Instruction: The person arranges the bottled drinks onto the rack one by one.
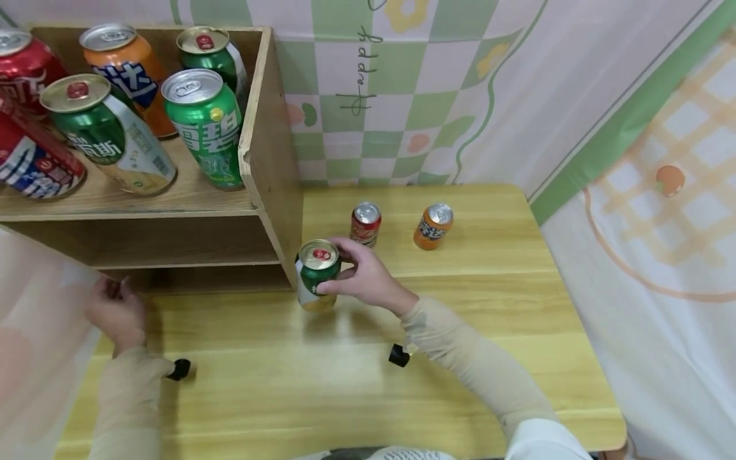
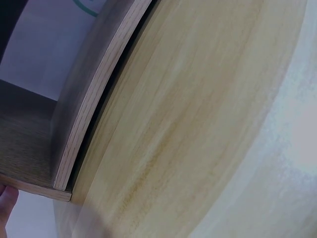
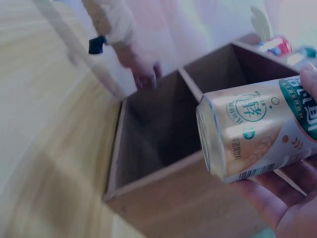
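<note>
My right hand grips a green, white and gold drink can beside the shelf's right wall, its gold lid with red tab facing up. In the right wrist view the same can shows its base and barcode, with fingers beneath it and the thumb on top. My left hand is at the lower left edge of the wooden shelf, fingers curled over its side board. One fingertip shows against the board's edge in the left wrist view. A small red can stands just behind the right hand.
A small orange can stands right of the red one on the wooden table. Several larger red, orange and green cans fill the shelf's top level, including a light green can near its right wall. Patterned cloth hangs behind.
</note>
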Tool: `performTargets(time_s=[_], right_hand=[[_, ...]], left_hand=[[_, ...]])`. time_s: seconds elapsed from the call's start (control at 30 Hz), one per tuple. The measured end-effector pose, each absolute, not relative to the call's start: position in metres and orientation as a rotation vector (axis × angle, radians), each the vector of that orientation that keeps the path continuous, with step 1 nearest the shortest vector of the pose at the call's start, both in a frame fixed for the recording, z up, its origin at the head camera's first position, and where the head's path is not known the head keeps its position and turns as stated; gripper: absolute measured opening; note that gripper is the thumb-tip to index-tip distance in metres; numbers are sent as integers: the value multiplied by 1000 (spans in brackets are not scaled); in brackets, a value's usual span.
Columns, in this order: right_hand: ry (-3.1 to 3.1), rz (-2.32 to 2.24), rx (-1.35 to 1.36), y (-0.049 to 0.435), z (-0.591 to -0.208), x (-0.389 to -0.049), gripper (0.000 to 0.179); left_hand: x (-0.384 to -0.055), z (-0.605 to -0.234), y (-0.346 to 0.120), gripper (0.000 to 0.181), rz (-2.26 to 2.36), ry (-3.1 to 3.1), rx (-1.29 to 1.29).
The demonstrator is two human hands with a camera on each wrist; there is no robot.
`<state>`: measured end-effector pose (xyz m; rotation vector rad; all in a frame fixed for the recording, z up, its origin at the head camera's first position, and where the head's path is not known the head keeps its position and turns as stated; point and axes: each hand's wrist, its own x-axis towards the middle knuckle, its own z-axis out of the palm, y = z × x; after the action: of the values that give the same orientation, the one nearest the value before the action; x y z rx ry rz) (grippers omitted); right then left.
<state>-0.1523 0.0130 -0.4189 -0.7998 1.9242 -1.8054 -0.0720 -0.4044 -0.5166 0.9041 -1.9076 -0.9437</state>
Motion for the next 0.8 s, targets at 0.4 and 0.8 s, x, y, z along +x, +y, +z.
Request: performTargets(time_s=[0.4, 0.8], right_hand=[[1862, -1670, -1076, -45, -377, -123, 71], [2043, -1718, -1039, -109, -364, -123, 72]], left_hand=[[-71, -518, -404, 16, -963, -1912, 909], [-74, -519, -406, 14, -1006, -1897, 952]])
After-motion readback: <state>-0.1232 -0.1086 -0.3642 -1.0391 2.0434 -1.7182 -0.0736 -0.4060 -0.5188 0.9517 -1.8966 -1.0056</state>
